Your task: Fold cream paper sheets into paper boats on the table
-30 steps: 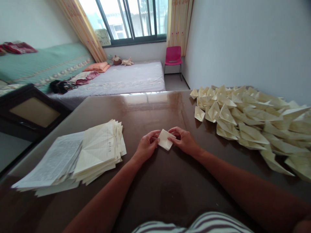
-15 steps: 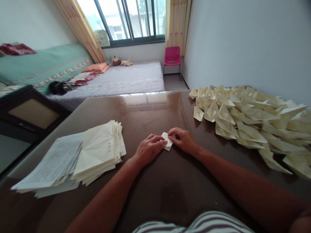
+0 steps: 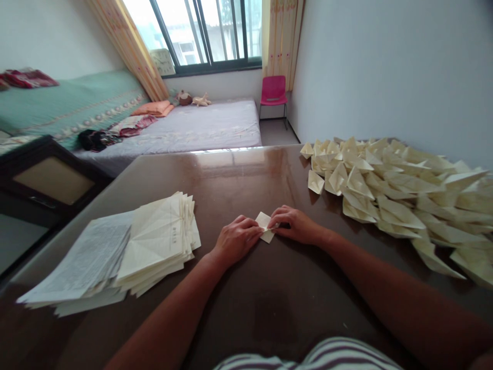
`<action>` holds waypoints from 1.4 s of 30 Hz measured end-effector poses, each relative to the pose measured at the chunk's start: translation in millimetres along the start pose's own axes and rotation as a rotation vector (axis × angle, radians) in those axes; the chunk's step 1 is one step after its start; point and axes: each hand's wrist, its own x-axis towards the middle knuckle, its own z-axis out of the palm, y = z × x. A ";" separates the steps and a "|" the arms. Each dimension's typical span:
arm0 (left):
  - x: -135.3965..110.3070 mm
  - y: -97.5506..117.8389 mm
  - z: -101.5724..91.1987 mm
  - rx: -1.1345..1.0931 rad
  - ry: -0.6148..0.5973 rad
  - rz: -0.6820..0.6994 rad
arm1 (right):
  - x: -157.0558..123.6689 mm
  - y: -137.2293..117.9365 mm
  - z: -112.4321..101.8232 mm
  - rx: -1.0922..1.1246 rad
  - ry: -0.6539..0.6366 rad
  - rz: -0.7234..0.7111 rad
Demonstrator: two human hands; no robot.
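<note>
A small folded piece of cream paper [image 3: 265, 225] lies on the dark brown table [image 3: 246, 174] in front of me. My left hand [image 3: 235, 239] presses down on its left side with fingers curled over it. My right hand [image 3: 296, 226] pinches its right edge with the fingertips. Most of the paper is hidden under both hands.
A stack of creased flat sheets [image 3: 154, 241] and printed pages [image 3: 77, 262] lies at the left. A large heap of folded paper boats [image 3: 393, 190] covers the table's right side by the wall. Beyond the table are a bed [image 3: 192, 128], a pink chair [image 3: 273, 92] and a window.
The folded paper was held up between both hands; it has come down flat on the table and both hands now press on it.
</note>
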 end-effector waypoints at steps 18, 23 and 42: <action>11.4 -7.3 14.8 -0.150 0.109 -0.368 | 8.9 -4.3 25.4 -0.225 0.218 0.289; 11.2 -1.8 15.3 -0.037 0.114 -0.335 | 8.3 -7.6 23.3 -0.217 0.214 0.276; -2.2 22.5 5.8 0.355 -0.107 -0.084 | -4.5 -41.2 26.3 -0.762 -0.086 0.134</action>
